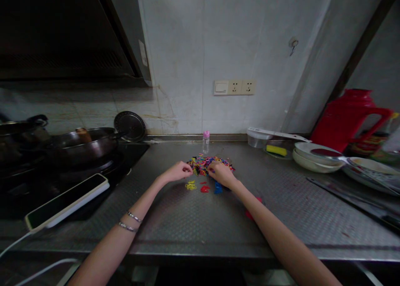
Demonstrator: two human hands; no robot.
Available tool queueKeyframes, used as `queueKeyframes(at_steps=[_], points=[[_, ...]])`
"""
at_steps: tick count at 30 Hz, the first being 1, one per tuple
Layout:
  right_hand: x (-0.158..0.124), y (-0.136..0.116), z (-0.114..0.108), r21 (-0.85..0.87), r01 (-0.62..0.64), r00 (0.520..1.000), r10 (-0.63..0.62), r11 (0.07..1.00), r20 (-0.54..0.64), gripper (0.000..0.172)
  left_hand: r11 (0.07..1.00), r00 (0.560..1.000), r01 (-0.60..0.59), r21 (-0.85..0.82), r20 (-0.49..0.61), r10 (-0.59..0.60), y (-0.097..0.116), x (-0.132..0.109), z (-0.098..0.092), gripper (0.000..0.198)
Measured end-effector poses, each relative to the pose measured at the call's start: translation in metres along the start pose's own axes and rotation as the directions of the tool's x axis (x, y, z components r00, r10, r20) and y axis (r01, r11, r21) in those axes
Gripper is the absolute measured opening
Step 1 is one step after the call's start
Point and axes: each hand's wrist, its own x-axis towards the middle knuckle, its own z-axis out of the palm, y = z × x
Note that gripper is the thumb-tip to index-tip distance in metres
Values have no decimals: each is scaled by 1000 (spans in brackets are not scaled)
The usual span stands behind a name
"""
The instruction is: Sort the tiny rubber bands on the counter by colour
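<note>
A pile of small, many-coloured bands (200, 166), which look like little rubber bands, lies on the metal counter. My left hand (178, 172) is at the pile's left edge with its fingers curled together; anything in them is too small to see. Over the pile's right part is my right hand (221, 173), fingertips bent down and pressed together among the bands; what they grip is hidden. On the near side sit separate small groups: yellow bands (190, 185), red bands (205, 189) and blue bands (218, 188). Behind the pile stands a small clear bottle with a pink cap (206, 134).
At left, a phone on a white power bank (67, 202) lies by the stove with a pan (84, 146). To the right are a plastic tub (258, 139), a yellow sponge (276, 150), stacked bowls (315, 163), a knife (350, 198) and a red thermos (346, 119). Something red (249, 214) is partly behind my right forearm.
</note>
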Motion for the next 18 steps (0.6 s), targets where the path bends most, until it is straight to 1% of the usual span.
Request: queueKeyframes(at_steps=[8, 14, 18], points=[[-1, 6, 0, 153, 9, 998, 1, 988, -60, 19, 998, 992, 59, -39, -114, -63, -6, 0, -1, 21], [1, 6, 8, 232, 83, 991, -56, 969, -123, 17, 995, 982, 93, -45, -163, -100, -9, 0, 2, 22], [-1, -2, 7, 238, 143, 984, -114, 961, -134, 13, 994, 978, 103, -34, -181, -108, -13, 1, 3, 24]])
